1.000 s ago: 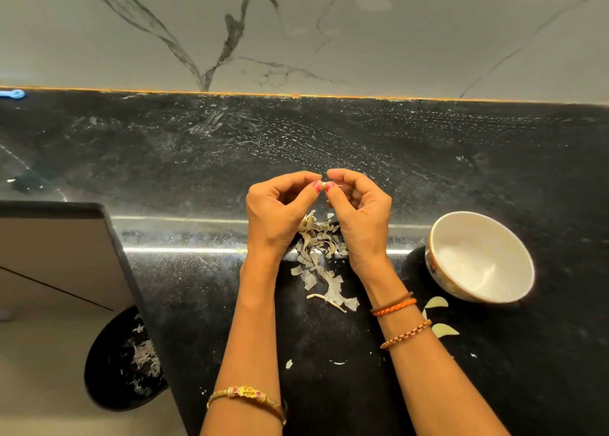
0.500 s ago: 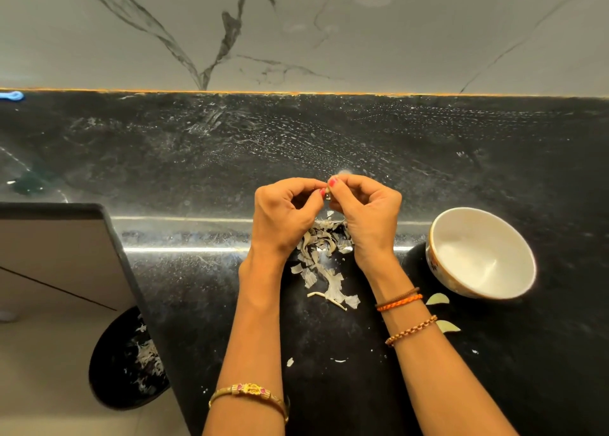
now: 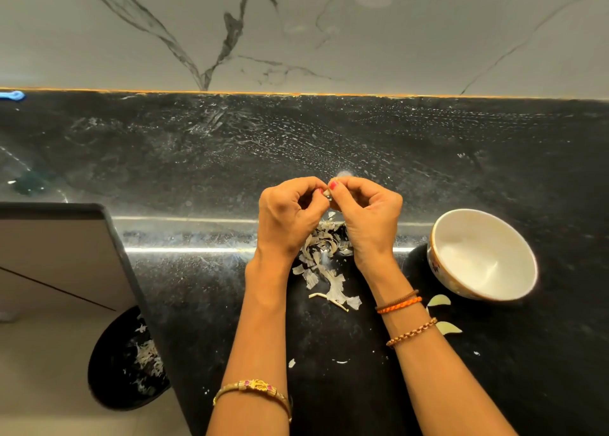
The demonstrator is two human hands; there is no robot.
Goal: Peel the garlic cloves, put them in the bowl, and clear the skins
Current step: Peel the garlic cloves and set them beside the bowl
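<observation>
Head view: left hand (image 3: 286,219) and right hand (image 3: 369,216) both pinching one garlic clove (image 3: 327,193), probably part-peeled, above skins (image 3: 324,261). Bowl (image 3: 482,254) just right, nearer right hand; clove too small for judging long axis.

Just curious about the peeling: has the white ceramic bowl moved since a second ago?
No. The white ceramic bowl sits at the same spot right of the pile of garlic skins.
</observation>
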